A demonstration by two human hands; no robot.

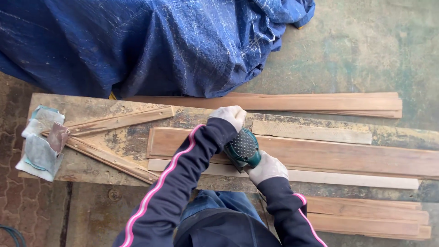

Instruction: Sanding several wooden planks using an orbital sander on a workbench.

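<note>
A green power sander (242, 148) rests on a long reddish wooden plank (347, 155) that lies on a worn workbench (91, 167). My left hand (228, 116), in a white glove, presses on the far end of the sander. My right hand (267, 168), also in a white glove, grips the sander's near end. Both arms wear dark sleeves with pink stripes. A pale thin strip (356, 179) lies along the plank's near side.
Two wooden battens (114, 122) form a V on the bench's left part. Folded sandpaper sheets (41, 142) sit at the left end. More planks lie beyond the bench (320, 101) and near my body (366, 217). A blue tarpaulin (151, 41) covers something behind.
</note>
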